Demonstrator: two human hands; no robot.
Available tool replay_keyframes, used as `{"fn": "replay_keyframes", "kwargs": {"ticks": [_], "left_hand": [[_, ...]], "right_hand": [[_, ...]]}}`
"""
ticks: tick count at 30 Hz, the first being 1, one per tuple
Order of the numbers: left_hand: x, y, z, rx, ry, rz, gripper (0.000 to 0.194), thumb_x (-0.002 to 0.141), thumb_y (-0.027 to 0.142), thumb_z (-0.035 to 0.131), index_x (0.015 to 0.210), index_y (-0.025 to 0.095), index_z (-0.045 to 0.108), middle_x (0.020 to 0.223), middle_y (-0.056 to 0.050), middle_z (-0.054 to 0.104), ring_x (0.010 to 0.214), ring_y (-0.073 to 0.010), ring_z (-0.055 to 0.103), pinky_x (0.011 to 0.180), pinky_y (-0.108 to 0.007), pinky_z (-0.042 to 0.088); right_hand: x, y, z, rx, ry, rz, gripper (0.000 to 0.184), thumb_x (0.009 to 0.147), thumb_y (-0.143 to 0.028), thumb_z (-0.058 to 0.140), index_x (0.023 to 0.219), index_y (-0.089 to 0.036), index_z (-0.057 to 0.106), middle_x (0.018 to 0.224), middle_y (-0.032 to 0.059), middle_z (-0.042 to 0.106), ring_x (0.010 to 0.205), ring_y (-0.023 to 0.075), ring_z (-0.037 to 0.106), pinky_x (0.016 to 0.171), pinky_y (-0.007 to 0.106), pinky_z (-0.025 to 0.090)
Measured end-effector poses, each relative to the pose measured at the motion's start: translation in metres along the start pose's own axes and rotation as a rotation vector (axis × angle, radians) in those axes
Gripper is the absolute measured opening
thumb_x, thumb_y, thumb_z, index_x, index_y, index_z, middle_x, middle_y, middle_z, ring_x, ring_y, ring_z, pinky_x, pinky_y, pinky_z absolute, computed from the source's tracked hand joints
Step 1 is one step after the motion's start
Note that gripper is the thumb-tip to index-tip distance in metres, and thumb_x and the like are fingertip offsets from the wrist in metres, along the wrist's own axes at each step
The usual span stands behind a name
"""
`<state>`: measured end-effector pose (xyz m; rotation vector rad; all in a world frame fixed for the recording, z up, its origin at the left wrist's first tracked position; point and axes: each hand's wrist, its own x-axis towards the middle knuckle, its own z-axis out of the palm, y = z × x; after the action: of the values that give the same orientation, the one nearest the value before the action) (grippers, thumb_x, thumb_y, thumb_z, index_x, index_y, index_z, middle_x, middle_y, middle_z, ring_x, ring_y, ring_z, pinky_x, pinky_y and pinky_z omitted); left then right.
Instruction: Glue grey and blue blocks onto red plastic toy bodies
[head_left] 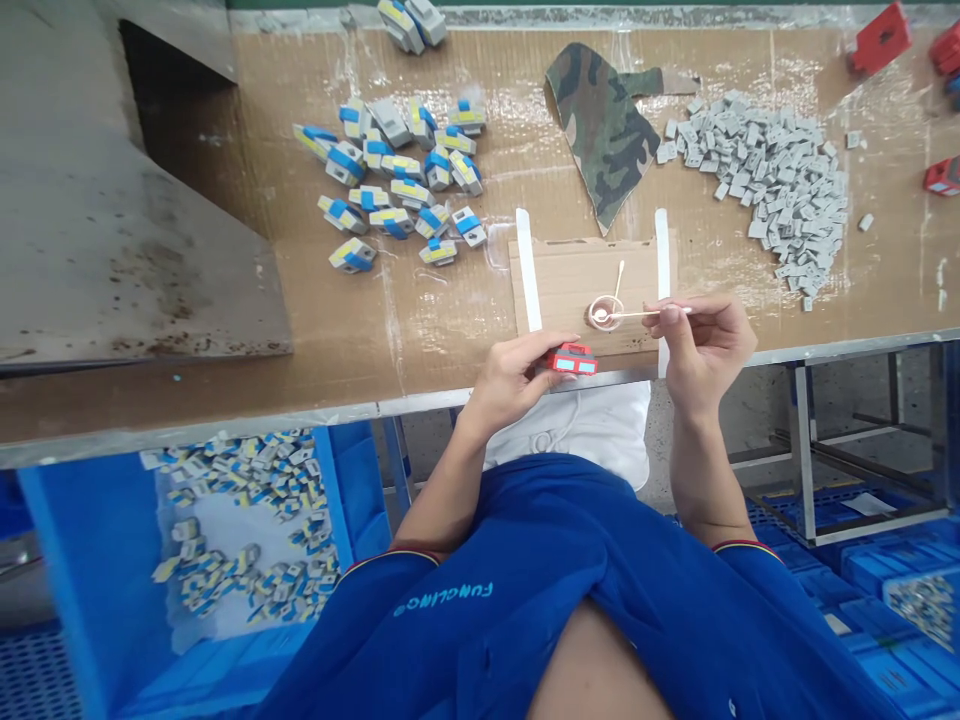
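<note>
**A:** What does the left hand (pixel 514 385) have?

**B:** A red plastic part (pixel 572 359) with blue patches. Its fingers (pixel 551 352) curl around the part, just above the near edge of the desk (pixel 337 335).

**A:** And the right hand (pixel 705 345)?

**B:** Its fingers (pixel 670 314) are pressed together, pinching the stick of a swab (pixel 637 314). The swab's tip reaches left into a small round dish (pixel 592 313) of white paste, which sits on a cardboard sheet (pixel 555 290).

**A:** What's around that sheet?

**B:** A white strip (pixel 528 270) lies along its left side and another (pixel 662 255) along its right. A second swab (pixel 619 282) leans on the dish, pointing far.

**A:** And farther along the desk?

**B:** Blue-and-yellow connectors (pixel 390 170) lie scattered far left, a camouflage cloth (pixel 600 130) lies beyond the sheet, and a heap of small grey pieces (pixel 765 190) sits to the right. More red parts (pixel 879 38) lie at the far right.

**A:** Below the desk?

**B:** A blue crate (pixel 240 530) of connectors, near left.
</note>
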<state>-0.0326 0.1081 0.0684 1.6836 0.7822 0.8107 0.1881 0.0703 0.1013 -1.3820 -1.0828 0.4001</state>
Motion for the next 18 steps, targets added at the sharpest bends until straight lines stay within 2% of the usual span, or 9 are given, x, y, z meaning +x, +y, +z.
{"fn": "replay_keyframes", "kwargs": {"ticks": [4,8,14,18], "left_hand": [[-0.001,0.002,0.001,0.062,-0.003,-0.004,0.03,0.094,0.028,0.073,0.121,0.015,0.073,0.11,-0.01,0.081,0.092,-0.0185,0.075,0.078,-0.029,0.058],[0.001,0.006,0.001,0.105,-0.038,-0.007,0.027,0.095,0.027,0.071,0.119,0.017,0.072,0.112,-0.01,0.08,0.094,-0.0183,0.075,0.077,-0.027,0.057],[0.001,0.008,0.001,0.177,-0.039,0.06,0.024,0.096,0.027,0.07,0.117,0.016,0.071,0.107,-0.008,0.08,0.088,-0.0156,0.072,0.073,-0.024,0.053],[0.0,0.007,0.002,0.19,-0.03,0.089,0.022,0.097,0.026,0.067,0.117,0.016,0.07,0.107,-0.008,0.079,0.088,-0.0155,0.071,0.075,-0.025,0.054]], "right_hand": [[-0.012,-0.017,-0.004,-0.046,-0.064,-0.043,0.015,0.095,-0.034,0.077,0.093,-0.026,0.065,0.085,-0.0016,0.078,0.075,0.0177,0.079,0.062,0.032,0.065],[-0.023,-0.023,-0.005,-0.101,-0.161,-0.112,0.011,0.094,-0.029,0.078,0.097,-0.028,0.067,0.088,-0.0006,0.08,0.082,0.021,0.081,0.066,0.036,0.067],[-0.028,-0.022,-0.001,-0.153,-0.269,-0.171,0.011,0.094,-0.027,0.078,0.101,-0.028,0.069,0.092,-0.0002,0.083,0.084,0.0199,0.082,0.068,0.034,0.067],[-0.032,-0.022,0.0,-0.103,-0.294,-0.152,0.016,0.093,-0.019,0.077,0.103,-0.029,0.069,0.096,-0.0004,0.083,0.088,0.0198,0.082,0.072,0.034,0.067]]}}
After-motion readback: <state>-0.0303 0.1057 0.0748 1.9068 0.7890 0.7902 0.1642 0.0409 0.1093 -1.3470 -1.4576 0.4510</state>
